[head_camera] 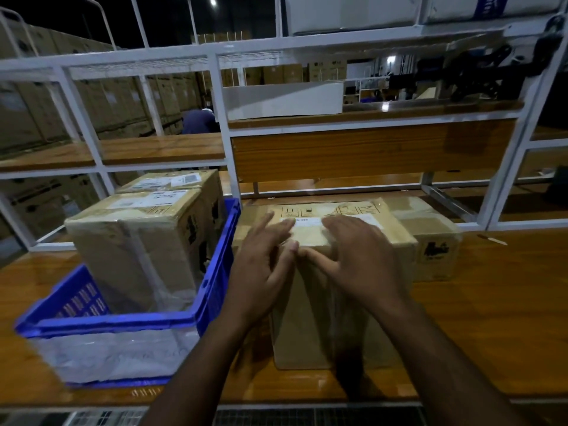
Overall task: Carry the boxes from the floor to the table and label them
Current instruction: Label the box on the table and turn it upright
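Note:
A brown cardboard box stands on the wooden table in front of me. A white label lies on its top, below a row of printed handling symbols. My left hand and my right hand both press flat on the box top over the label, fingers spread and straight. A second cardboard box sits right behind it to the right. Two more labelled boxes stand in a blue plastic crate at the left.
A white metal shelf frame with wooden boards rises behind the table. A white box lies on the middle shelf. Stacked cartons fill the dark background, where a person in blue bends over.

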